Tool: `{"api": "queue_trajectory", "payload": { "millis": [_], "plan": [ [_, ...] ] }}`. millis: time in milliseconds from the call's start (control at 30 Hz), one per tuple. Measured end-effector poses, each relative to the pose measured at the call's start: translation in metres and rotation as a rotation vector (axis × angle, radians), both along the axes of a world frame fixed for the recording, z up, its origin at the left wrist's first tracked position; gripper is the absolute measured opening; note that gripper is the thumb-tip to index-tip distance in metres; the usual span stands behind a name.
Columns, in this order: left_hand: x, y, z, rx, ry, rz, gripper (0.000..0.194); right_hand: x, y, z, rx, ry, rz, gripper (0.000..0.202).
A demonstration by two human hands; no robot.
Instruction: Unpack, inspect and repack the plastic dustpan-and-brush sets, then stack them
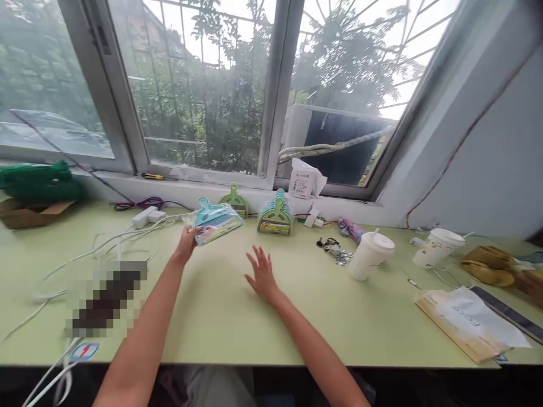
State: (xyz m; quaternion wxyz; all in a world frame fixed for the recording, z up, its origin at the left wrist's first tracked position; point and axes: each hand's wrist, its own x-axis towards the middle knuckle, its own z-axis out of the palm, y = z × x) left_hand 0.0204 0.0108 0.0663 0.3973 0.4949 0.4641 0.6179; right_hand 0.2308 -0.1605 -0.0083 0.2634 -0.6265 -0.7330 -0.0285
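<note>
My left hand [186, 244] grips the left edge of a turquoise mini dustpan and brush set [218, 222] in clear wrapping. The set is tilted, its handle pointing up toward the window. Fingers spread, my right hand [262, 274] is over the table and holds nothing. Beyond it stands a row of similar sets, with a green dustpan set [275, 220] at the front and turquoise ones behind. Another green dustpan [235, 200] leans near the wall, partly hidden by the set in my left hand.
White cables and a power strip [146, 217] lie at the left, near a pixelated dark object [108, 297]. Keys [339, 251], a white cup [371, 254], a second cup [436, 249] and a paper bag [470, 322] are on the right. A tissue pack [305, 180] sits by the window.
</note>
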Motion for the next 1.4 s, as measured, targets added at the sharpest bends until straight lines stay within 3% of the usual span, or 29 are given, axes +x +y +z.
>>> {"api": "queue_trajectory", "payload": {
  "millis": [67, 133, 233, 333, 467, 567, 800, 900, 1100, 1233, 1400],
  "plan": [
    [-0.006, -0.026, -0.026, -0.097, -0.105, -0.304, 0.032, -0.003, -0.004, -0.003, 0.1, -0.073, -0.02, 0.061],
    [-0.005, -0.048, -0.049, -0.17, -0.204, -0.493, 0.038, -0.005, -0.008, -0.006, 0.186, -0.113, -0.024, 0.059],
    [0.01, -0.072, -0.069, -0.304, -0.271, -0.64, 0.041, -0.004, -0.013, -0.009, 0.283, -0.161, 0.026, 0.056],
    [0.035, -0.082, -0.077, -0.347, -0.277, -0.696, 0.039, 0.004, -0.018, -0.007, 0.312, -0.155, 0.045, 0.05],
    [0.064, -0.075, -0.082, -0.351, -0.298, -0.736, 0.043, 0.021, -0.018, -0.007, 0.254, -0.036, 0.056, 0.035],
    [0.074, -0.064, -0.086, -0.355, -0.316, -0.739, 0.051, 0.034, -0.012, -0.014, 0.221, 0.162, -0.058, 0.042],
    [0.08, -0.069, -0.087, -0.336, -0.273, -0.886, 0.089, 0.057, 0.012, -0.026, 0.068, 1.032, -0.213, 0.054],
    [0.081, -0.078, -0.081, -0.268, -0.258, -0.882, 0.107, 0.064, 0.015, -0.026, 0.032, 1.241, -0.227, 0.051],
    [0.083, -0.081, -0.075, -0.21, -0.209, -0.857, 0.117, 0.062, 0.011, -0.023, -0.112, 1.418, -0.244, 0.056],
    [0.083, -0.084, -0.071, -0.218, -0.112, -0.947, 0.101, 0.061, 0.008, -0.02, -0.063, 1.376, -0.352, 0.049],
    [0.078, -0.092, -0.06, -0.237, -0.082, -1.059, 0.099, 0.079, 0.007, -0.014, -0.072, 1.353, -0.274, 0.055]
  ]
}}
